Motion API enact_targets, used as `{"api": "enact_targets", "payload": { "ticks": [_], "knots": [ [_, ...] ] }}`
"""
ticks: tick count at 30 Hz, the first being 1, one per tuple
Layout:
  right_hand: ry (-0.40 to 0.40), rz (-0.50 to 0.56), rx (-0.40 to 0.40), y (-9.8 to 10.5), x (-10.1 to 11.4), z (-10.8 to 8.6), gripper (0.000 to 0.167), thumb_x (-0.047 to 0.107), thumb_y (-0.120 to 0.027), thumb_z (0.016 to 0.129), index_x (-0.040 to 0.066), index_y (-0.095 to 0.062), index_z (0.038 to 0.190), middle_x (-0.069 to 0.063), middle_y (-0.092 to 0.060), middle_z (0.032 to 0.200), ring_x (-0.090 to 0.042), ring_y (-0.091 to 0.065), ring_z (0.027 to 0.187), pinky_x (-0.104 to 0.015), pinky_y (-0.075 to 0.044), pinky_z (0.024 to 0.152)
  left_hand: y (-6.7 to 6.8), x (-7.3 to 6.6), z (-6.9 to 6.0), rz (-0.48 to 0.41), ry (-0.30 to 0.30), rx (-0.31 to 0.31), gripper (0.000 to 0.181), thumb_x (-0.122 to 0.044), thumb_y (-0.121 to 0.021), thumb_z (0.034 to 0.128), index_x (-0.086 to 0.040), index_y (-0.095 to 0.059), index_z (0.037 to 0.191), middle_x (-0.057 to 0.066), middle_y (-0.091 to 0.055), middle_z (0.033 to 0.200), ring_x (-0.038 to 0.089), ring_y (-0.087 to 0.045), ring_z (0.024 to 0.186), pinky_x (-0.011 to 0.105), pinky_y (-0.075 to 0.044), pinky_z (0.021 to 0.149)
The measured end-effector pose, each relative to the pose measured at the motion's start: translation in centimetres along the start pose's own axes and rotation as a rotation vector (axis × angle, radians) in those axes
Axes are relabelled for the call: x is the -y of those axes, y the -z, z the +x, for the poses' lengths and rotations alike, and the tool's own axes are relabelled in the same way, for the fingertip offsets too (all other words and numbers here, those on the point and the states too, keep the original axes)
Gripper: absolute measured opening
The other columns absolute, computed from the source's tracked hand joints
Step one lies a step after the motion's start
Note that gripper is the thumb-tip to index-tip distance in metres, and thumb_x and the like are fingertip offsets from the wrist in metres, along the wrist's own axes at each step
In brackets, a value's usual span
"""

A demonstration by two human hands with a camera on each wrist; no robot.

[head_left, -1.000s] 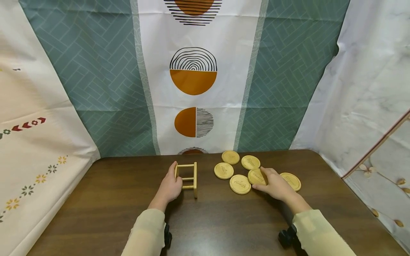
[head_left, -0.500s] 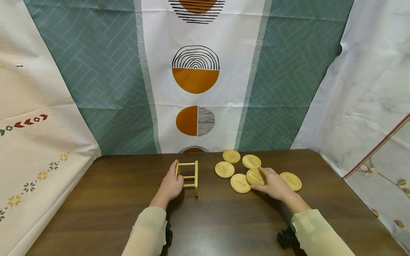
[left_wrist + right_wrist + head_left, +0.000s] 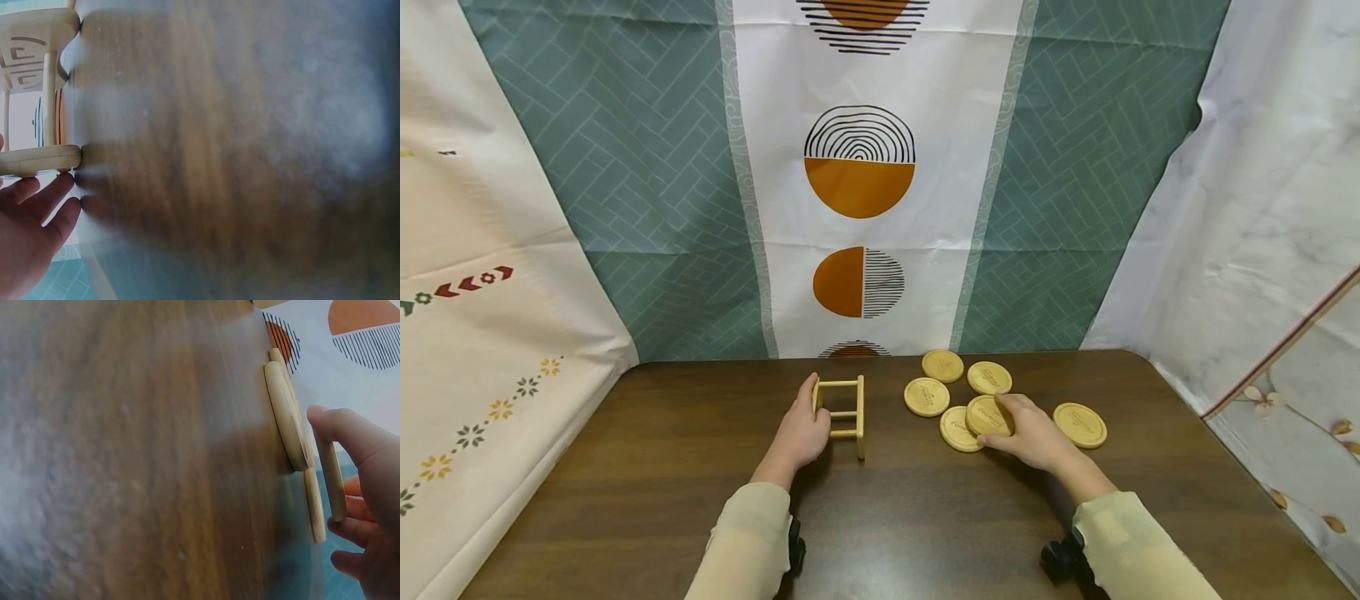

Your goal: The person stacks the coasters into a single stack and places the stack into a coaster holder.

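My left hand (image 3: 799,435) grips the left end panel of a small light-wood coaster holder (image 3: 861,421), which stands on the table. In the left wrist view its carved panel (image 3: 37,40) shows beyond the round bars, and my fingers lie against the near panel. A round wooden coaster (image 3: 987,415) is pinched by its edge between thumb and fingers of my right hand (image 3: 1033,435). It is raised off the table and partly covers another coaster (image 3: 956,430) in the head view. From the side, the right wrist view shows the held coaster (image 3: 330,472) apart from the coasters below.
More coasters lie flat: one (image 3: 927,397) left of my right hand, one (image 3: 942,366) at the back, one (image 3: 989,378) just behind the held coaster, and one (image 3: 1080,425) at the right. Patterned cloth (image 3: 865,287) hangs behind the dark wooden table (image 3: 647,467).
My right hand has lifted the coaster off the table and moved it slightly left, over the edge of the neighbouring coaster. The left hand and holder stay put.
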State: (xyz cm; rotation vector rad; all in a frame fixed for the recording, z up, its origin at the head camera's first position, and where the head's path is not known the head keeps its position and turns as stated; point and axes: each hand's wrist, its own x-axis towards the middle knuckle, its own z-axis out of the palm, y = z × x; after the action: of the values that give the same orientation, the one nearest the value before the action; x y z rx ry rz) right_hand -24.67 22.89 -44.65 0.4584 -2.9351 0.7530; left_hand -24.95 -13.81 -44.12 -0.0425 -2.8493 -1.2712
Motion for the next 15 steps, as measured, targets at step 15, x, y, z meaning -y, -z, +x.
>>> {"api": "enact_targets", "payload": {
  "ticks": [15],
  "knots": [
    [0.025,0.009,-0.007,-0.16,0.66,0.03,0.086,0.049,-0.074,0.076,-0.006,-0.045,0.136,-0.025,-0.046,0.138,-0.04,-0.044,0.128,-0.054,-0.037,0.102,-0.01,0.04,-0.13,-0.032,-0.006,0.021,0.054,-0.023,-0.026,0.1031,-0.013,-0.009,0.153,0.021,-0.024,0.154,0.041,-0.033,0.135,0.055,-0.03,0.108]
  ]
}}
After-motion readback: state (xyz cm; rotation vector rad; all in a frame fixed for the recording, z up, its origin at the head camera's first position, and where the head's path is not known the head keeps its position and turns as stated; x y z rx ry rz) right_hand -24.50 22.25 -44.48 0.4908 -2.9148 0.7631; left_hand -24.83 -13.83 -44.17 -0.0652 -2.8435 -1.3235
